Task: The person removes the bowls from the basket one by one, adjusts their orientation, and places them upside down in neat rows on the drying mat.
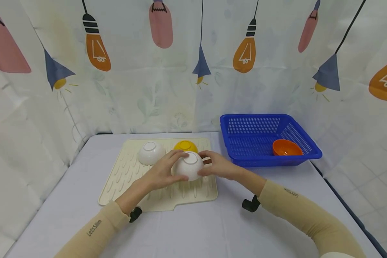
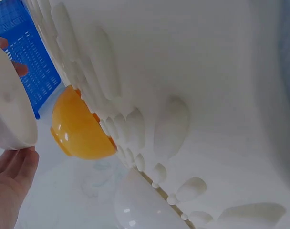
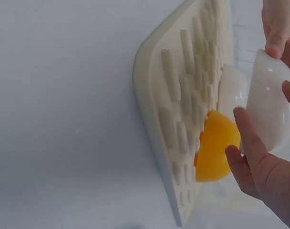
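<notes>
A white bowl [image 1: 189,167] is held bottom-up over the ribbed cream drying mat [image 1: 193,193], its foot ring facing the head camera. From the left side, my left hand [image 1: 165,170] grips it with thumb and fingers spread along its wall. My right hand [image 1: 220,165] has its fingers and thumb about the opposite side; the right wrist view shows its fingers [image 3: 252,138] at the rim. Just behind, a yellow bowl [image 1: 186,145] lies upside down on the mat, partly hidden by the held bowl. Another white bowl [image 1: 151,153] sits inverted to its left.
A blue plastic basket [image 1: 254,161] stands at the back right of the white-covered table [image 1: 200,233], with an orange bowl [image 1: 287,147] inside. Behind the table hangs a curtain [image 1: 167,89] printed with lamps.
</notes>
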`<state>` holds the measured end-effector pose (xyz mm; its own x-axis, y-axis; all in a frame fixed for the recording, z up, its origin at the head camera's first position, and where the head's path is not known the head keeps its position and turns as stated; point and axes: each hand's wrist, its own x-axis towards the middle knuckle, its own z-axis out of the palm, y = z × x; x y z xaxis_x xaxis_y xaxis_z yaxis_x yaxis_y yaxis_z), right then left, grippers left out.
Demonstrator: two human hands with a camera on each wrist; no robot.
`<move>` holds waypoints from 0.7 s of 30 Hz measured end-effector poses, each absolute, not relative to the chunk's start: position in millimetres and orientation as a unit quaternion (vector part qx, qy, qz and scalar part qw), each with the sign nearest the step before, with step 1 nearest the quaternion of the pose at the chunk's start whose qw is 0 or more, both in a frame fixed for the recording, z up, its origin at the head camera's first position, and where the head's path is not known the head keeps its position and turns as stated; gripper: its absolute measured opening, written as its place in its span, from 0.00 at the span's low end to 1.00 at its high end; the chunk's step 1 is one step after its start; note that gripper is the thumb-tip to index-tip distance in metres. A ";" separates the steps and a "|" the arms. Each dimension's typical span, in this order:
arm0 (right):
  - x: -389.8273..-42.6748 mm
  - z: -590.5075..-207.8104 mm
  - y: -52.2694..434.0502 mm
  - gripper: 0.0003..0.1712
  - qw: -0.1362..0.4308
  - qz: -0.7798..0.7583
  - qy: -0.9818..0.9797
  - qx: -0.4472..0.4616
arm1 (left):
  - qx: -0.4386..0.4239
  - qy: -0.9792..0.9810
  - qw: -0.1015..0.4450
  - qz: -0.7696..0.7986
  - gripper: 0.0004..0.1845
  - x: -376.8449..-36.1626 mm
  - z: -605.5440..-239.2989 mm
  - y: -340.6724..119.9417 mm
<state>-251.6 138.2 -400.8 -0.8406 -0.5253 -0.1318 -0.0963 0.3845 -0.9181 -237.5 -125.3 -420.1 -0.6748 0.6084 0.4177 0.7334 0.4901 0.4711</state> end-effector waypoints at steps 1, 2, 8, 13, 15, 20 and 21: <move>-251.2 -400.8 138.9 0.44 0.194 -0.502 0.817 -0.206 | -0.391 -0.857 0.100 -0.320 0.38 -237.7 -419.9 -125.0; -250.8 -400.8 139.5 0.44 0.180 -0.485 0.828 -0.217 | -0.392 -0.856 0.102 -0.321 0.38 -237.8 -419.7 -124.8; -247.3 -400.1 140.4 0.49 0.137 -0.475 0.830 -0.259 | -0.397 -0.855 0.111 -0.316 0.38 -238.6 -418.1 -123.4; -246.4 -402.3 140.1 0.52 0.102 -0.454 0.832 -0.301 | -0.397 -0.854 0.112 -0.317 0.37 -238.6 -418.2 -124.2; -245.7 -403.4 140.1 0.51 0.091 -0.443 0.835 -0.313 | -0.397 -0.854 0.111 -0.317 0.37 -238.4 -418.9 -124.7; -244.2 -405.8 141.5 0.46 0.078 -0.439 0.825 -0.348 | -0.395 -0.854 0.117 -0.319 0.38 -238.2 -419.1 -125.5; -244.3 -406.3 141.9 0.45 0.076 -0.440 0.820 -0.358 | -0.394 -0.853 0.118 -0.320 0.38 -238.5 -419.2 -125.7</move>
